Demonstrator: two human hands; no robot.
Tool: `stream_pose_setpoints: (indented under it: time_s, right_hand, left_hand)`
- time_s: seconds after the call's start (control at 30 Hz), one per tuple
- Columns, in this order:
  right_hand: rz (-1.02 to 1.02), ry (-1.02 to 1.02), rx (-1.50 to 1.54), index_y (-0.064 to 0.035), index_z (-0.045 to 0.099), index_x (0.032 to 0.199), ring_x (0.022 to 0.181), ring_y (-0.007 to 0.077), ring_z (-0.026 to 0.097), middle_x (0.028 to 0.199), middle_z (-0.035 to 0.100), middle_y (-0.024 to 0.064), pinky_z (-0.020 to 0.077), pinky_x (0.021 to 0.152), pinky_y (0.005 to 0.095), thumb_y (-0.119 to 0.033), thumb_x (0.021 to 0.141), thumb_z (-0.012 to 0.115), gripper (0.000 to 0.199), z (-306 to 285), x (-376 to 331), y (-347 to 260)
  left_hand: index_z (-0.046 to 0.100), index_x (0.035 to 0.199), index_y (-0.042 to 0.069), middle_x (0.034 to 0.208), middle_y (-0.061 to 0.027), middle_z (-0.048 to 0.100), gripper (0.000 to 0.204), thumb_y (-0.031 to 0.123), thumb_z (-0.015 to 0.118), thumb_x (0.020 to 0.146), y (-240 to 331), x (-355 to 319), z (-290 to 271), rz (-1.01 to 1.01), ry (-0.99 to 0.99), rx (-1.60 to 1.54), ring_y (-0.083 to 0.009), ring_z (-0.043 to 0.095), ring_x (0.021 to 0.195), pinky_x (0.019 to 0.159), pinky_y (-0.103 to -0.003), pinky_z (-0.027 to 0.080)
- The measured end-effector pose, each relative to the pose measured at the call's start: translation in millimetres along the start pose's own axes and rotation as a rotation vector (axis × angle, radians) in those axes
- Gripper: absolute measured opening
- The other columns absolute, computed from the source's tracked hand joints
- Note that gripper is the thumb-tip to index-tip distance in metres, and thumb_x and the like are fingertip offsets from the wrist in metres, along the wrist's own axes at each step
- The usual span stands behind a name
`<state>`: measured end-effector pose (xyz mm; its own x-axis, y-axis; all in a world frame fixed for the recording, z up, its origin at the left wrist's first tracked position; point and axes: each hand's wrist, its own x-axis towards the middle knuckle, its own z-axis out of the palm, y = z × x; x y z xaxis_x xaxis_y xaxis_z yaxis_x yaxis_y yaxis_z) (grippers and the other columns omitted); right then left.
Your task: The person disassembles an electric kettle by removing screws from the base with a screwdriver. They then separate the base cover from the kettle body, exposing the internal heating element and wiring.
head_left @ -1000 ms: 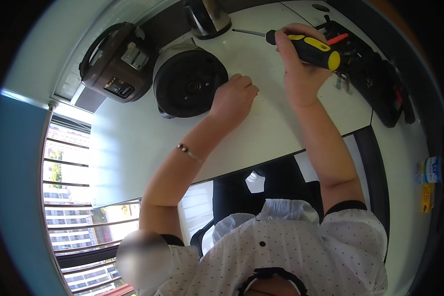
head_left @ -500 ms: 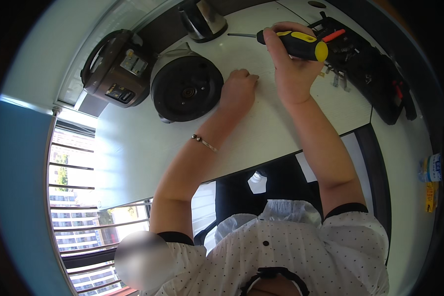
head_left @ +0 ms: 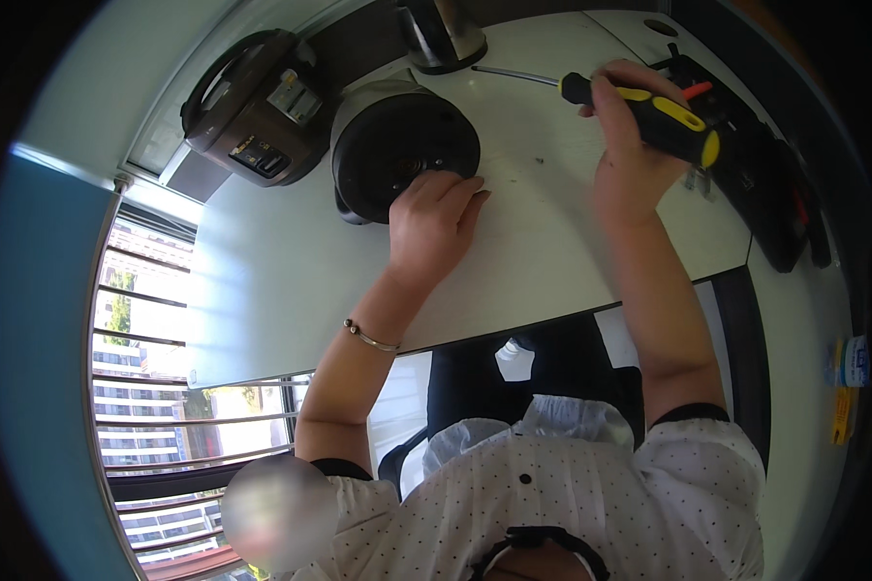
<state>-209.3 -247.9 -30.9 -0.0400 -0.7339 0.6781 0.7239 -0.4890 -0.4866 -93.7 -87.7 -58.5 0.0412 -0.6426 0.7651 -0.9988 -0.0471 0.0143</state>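
Observation:
A round black appliance base, with a grey body partly showing behind it, lies on the white table with its flat face toward me. My left hand is over the lower right part of that face, its fingers curled together. Whatever might be between the fingertips is too small or hidden. In my right hand is a black and yellow screwdriver, gripped by its handle. Its thin metal shaft points left, above the tabletop and clear of the base.
Behind the base stand a brown electric cooker at the left and a steel kettle. An unfolded black tool case lies along the right side, with small metal pieces beside it. The table has its near edge before my lap.
My left hand has moved from the tabletop beside the base onto its lower right face. The right hand has shifted slightly right and nearer with the screwdriver. The whole view has shifted somewhat.

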Motion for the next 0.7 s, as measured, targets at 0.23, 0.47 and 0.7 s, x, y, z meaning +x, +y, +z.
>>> stream_pose_setpoints:
  time_s: [0.23, 0.47, 0.7]
  right_hand:
    - [-0.02, -0.231, 0.221, -0.0017, 0.061, 0.094, 0.071, 0.0137, 0.062, 0.088, 0.063, 0.0098, 0.0532, 0.06, 0.0242, 0.002, 0.074, 0.066, 0.022, -3, -1, -14]
    - [-0.367, -0.776, -0.152, -0.0072, 0.059, 0.099, 0.074, 0.0186, 0.061, 0.091, 0.06, 0.0135, 0.0507, 0.065, 0.0275, -0.013, 0.071, 0.072, 0.031, -8, -13, -40]
    - [-0.319, -1.062, -0.3, -0.0121, 0.056, 0.097, 0.076, 0.0221, 0.061, 0.091, 0.058, 0.0061, 0.0489, 0.069, 0.0313, -0.001, 0.059, 0.079, 0.046, 3, -30, -64]
  left_hand:
    - [0.067, 0.077, 0.005, 0.073, -0.0068, 0.06, 0.01, 0.004, 0.074, 0.07, -14, -8, -15, -0.016, 0.246, 0.071, -0.0237, 0.059, 0.066, 0.055, -0.033, 0.048]
    - [0.067, 0.083, 0.005, 0.075, -0.0069, 0.061, 0.013, 0.003, 0.073, 0.072, -34, -13, -15, -0.211, 0.305, 0.122, -0.0247, 0.059, 0.066, 0.059, -0.033, 0.048]
    - [0.069, 0.084, 0.005, 0.074, -0.006, 0.061, 0.012, 0.004, 0.074, 0.073, -37, -13, -17, -0.24, 0.322, 0.119, -0.0215, 0.058, 0.061, 0.057, -0.032, 0.046]
